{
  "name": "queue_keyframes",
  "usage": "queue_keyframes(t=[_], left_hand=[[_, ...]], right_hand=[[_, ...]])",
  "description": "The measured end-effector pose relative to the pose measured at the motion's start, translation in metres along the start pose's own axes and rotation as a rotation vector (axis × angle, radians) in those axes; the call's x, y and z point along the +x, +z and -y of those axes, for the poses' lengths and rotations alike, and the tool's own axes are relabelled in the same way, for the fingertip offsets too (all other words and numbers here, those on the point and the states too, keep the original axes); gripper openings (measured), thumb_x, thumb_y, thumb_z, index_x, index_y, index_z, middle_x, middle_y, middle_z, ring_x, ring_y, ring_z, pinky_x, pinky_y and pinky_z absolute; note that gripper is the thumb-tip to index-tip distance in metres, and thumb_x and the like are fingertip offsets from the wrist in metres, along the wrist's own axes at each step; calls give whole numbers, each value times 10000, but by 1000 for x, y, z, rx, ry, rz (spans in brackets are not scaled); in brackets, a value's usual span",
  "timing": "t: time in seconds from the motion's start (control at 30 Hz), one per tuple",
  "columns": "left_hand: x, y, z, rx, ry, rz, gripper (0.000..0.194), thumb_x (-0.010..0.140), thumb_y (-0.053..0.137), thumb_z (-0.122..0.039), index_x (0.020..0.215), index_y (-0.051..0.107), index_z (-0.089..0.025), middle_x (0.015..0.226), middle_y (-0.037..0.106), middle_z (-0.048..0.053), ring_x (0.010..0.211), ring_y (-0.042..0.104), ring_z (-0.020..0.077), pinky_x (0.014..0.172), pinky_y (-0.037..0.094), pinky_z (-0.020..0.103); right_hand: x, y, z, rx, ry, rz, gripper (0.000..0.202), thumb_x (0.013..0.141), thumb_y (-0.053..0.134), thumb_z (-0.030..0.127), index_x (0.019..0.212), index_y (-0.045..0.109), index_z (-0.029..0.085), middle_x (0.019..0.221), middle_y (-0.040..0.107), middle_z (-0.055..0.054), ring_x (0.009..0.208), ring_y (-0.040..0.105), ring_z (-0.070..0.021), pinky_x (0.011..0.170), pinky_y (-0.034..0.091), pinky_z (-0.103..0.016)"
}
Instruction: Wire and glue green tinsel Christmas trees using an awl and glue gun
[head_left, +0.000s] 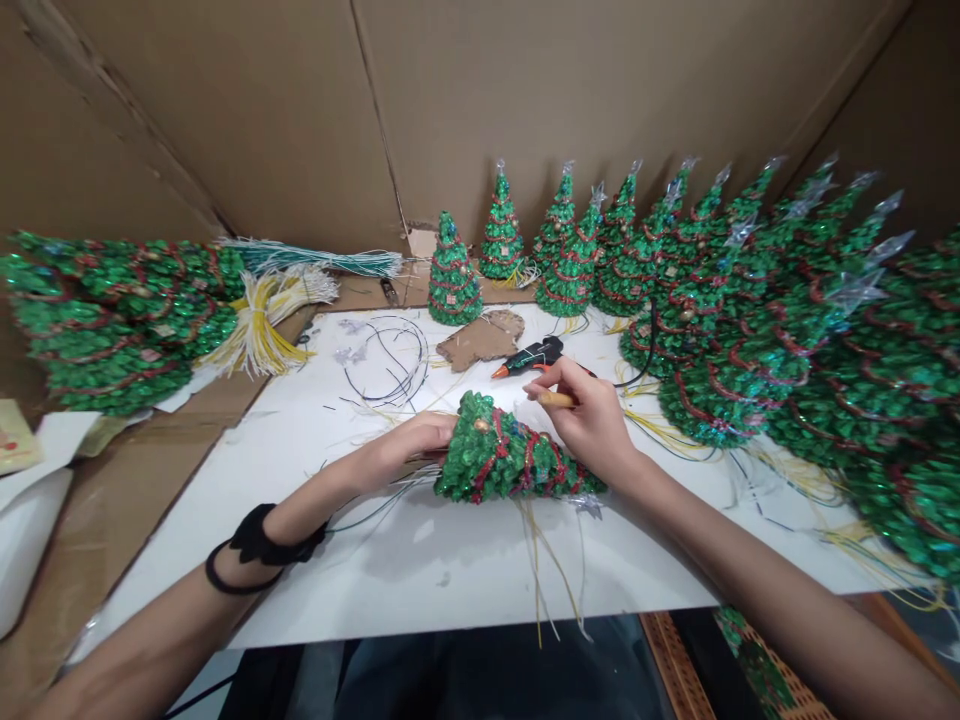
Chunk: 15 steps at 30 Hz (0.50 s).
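Note:
A small green Christmas tree ornament (517, 455) lies on its side on the white board, with red garland and a clear star at its right-hand tip. My left hand (420, 440) grips the tree's base, its fingertips partly hidden behind it. Above the tree, my right hand (589, 415) is closed around a short tool with a yellow-brown handle (556, 399); its working end cannot be made out. Just beyond lies a black glue gun (536, 355) with an orange nozzle. Thin yellow wires (536, 565) trail from under the tree toward the board's front edge.
Many finished-looking trees (739, 330) crowd the right side and back. Larger trees (127, 320) lie at the left beside yellow-white wire bundles (262, 325) and green-white wires (322, 258). A cardboard piece (480, 340) and coiled dark wire (386, 360) lie mid-board. Cardboard walls (450, 100) stand behind.

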<state>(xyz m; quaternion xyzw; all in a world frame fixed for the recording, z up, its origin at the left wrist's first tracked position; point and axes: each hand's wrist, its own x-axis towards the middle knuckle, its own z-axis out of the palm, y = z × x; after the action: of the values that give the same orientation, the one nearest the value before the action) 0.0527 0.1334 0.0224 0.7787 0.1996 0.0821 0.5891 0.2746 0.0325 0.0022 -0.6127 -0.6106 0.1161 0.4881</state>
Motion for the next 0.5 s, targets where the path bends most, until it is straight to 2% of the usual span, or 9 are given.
queue_keyframes(t=[0.1, 0.17, 0.33, 0.5], left_hand=[[-1, 3, -2, -96, 2, 26, 357, 813, 504, -475, 758, 672, -164, 825, 674, 58, 840, 588, 236, 807, 464, 347], [-2, 5, -3, -157, -12, 27, 414, 826, 480, -517, 769, 676, -157, 808, 670, 61, 817, 584, 229, 779, 461, 345], [-3, 7, -4, -131, -48, 37, 593, 822, 432, -693, 723, 644, -149, 693, 625, 46, 691, 545, 197, 675, 453, 321], [-2, 10, -6, -65, -23, 53, 615, 793, 446, -741, 689, 614, -159, 652, 580, 25, 639, 511, 171, 610, 444, 288]], right_hand=[[-1, 0, -1, 13, 9, 54, 30, 886, 487, 232, 857, 494, 237, 789, 675, -11, 657, 595, -159, 614, 385, -257], [-1, 1, -2, 8, 10, 83, 52, 903, 448, 234, 866, 485, 237, 816, 675, -21, 681, 598, -168, 634, 392, -266], [-1, 2, -1, 5, 13, 84, 117, 922, 427, 296, 824, 460, 241, 721, 621, -7, 633, 560, -168, 613, 381, -266], [1, 1, 3, -24, 23, 89, 247, 945, 385, 391, 741, 345, 256, 553, 445, 51, 496, 423, -139, 534, 325, -250]])
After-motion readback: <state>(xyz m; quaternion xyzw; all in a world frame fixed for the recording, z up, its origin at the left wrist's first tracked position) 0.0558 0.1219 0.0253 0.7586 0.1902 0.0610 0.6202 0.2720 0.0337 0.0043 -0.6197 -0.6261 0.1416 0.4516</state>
